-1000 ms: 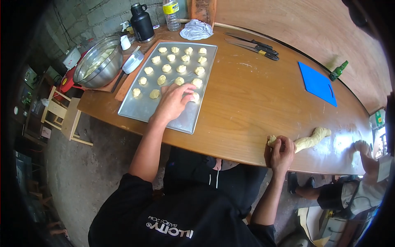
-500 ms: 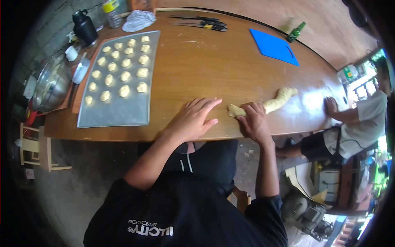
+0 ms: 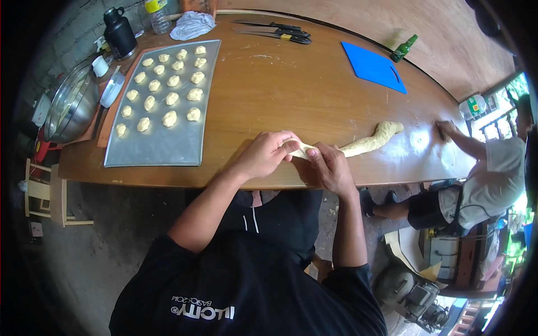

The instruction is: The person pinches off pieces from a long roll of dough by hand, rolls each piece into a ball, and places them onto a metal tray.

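A long, pale rope of dough (image 3: 364,147) lies along the wooden table, its thicker end bent away to the right. My left hand (image 3: 268,154) is closed on its near end, thumb on top. Close beside it, my right hand (image 3: 332,168) grips the same dough further along. Between the two hands the dough is stretched thin and lifted off the table. To the left, a metal baking tray (image 3: 154,154) carries several small dough pieces (image 3: 170,118) set in rows.
Several knives (image 3: 286,35) lie at the far side, with a blue cutting board (image 3: 372,67) and a green bottle (image 3: 403,49) to their right. A large bowl (image 3: 75,106) and black jug (image 3: 119,35) stand left. Another person's hand (image 3: 446,131) rests on the table at right.
My left hand has moved from open beside the dough to closed on its end. My right hand has shifted slightly left, and the dough between them is now stretched.
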Demonstrator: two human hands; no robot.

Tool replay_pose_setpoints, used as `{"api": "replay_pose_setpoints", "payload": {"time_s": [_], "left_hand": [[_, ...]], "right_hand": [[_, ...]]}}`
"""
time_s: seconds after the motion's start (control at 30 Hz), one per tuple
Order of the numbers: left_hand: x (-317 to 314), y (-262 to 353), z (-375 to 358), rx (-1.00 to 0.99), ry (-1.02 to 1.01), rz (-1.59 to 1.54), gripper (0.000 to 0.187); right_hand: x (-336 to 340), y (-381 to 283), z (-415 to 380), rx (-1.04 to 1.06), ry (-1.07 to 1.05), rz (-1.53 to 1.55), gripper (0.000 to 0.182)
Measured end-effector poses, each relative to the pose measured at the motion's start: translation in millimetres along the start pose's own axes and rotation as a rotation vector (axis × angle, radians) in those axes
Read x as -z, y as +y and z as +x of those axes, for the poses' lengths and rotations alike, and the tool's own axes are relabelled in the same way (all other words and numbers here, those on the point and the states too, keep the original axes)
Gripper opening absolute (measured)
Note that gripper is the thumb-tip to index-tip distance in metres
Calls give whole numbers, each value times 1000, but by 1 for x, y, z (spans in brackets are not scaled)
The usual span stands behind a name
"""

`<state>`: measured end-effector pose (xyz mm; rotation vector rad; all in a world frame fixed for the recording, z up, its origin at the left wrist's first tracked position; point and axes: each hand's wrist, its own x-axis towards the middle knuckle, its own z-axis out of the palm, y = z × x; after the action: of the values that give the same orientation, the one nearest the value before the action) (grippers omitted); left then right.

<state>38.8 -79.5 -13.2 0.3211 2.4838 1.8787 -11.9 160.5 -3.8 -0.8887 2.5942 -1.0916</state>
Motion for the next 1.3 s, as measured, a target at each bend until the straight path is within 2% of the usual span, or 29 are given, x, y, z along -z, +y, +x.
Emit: {"api": "replay_pose_setpoints", "payload": {"time_s": [0.03, 0.07, 0.1, 0.2, 0.27, 0.37, 0.43, 0.47, 0.53, 0.57, 0.6, 0.63, 0.67, 0.7, 0.73, 0.77, 0.8, 0.87, 0.9, 0.93, 1.0, 1.03, 1.13, 1.27, 1.3], "left_hand": [[5, -2, 0, 3, 9, 9, 39], [9, -3, 0, 117, 15, -46, 43], [12, -5, -1, 230, 18, -104, 48], [12, -4, 0, 193, 23, -188, 50], [14, -1, -1, 248, 2, -115, 53], [1, -7, -13, 148, 5, -136, 56], [-13, 3, -24, 23, 222, 221, 70], [-19, 0, -23, 23, 222, 222, 70], [-31, -7, -18, -286, 315, -180, 86], [-29, -10, -5, -612, 469, 164, 78], [-26, -12, -3, -611, 469, 165, 78], [-23, -14, -3, -589, 340, 150, 71], [-23, -14, -1, -568, 212, 134, 64], [-25, -2, 1, -632, 317, 141, 48], [-24, 0, 4, -636, 313, 138, 48], [-21, 1, 8, -713, 346, 262, 40], [-17, 3, 14, -788, 379, 386, 35], [-13, 10, 23, -831, 411, 462, 34], [-11, 14, 26, -867, 449, 542, 39], [-8, 16, 29, -867, 449, 542, 39], [-4, 18, 29, -845, 477, 674, 53], [0, 21, 27, -797, 444, 703, 50], [-4, 15, 27, -723, 501, 739, 50], [22, -9, 44, -654, 591, 878, 49], [41, -13, 51, -375, 626, 897, 47]], "right_hand": [[-7, -3, 2, 156, 106, -72, 35], [-15, -7, 3, 307, 215, -140, 34], [-19, -23, 4, 362, 286, -191, 36], [-26, -28, 10, 383, 246, -340, 34], [-30, -17, 15, 409, 295, -332, 33], [-33, -14, 15, 368, 327, -267, 29], [-33, -14, 16, 346, 357, -235, 22], [-33, -16, 15, 347, 357, -234, 22], [-31, -23, 12, 318, 332, -149, 19], [-29, -26, 10, 319, 331, -149, 19], [-27, -28, 7, 270, 253, 27, 20], [-25, -29, 5, 219, 175, 199, 21], [-24, -27, 3, 221, 177, 196, 21], [-24, -25, 1, 184, 101, 376, 23], [-22, -24, -1, 145, 24, 557, 26], [-15, -23, -4, 15, -110, 654, 35], [-10, -24, -4, 13, -103, 654, 35], [-3, -24, -5, -122, -71, 869, 40], [-1, -25, -8, -113, -105, 1096, 38], [-1, -26, -8, -113, -106, 1096, 38], [-4, -29, -10, 12, -28, 596, 33], [-5, -34, -10, 11, -23, 600, 33], [-9, -54, -8, 94, 159, -14, 28], [-24, -46, -8, 272, 267, -212, 24], [-24, -47, -14, 279, 263, -210, 24]]}}
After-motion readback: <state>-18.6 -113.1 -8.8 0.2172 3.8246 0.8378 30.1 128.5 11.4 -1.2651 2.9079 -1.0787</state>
